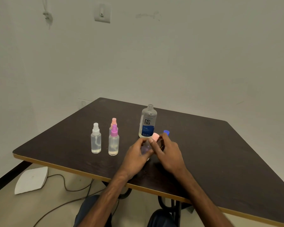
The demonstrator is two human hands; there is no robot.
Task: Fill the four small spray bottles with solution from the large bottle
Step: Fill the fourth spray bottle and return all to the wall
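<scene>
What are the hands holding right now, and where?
The left hand grips the small bottle by its body; the right hand pinches its pink cap.

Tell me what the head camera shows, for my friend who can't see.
Two hands work on a small spray bottle over a dark table: the left hand grips its body, the right hand pinches its pink top. Behind stands the large bottle, uncapped, a blue cap beside it; three more spray bottles stand left.

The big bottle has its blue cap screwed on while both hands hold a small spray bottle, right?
Not quite. The head view shows the large bottle open, neck bare; the blue cap lies on the table beside it. The left hand and right hand do hold a small spray bottle.
</scene>
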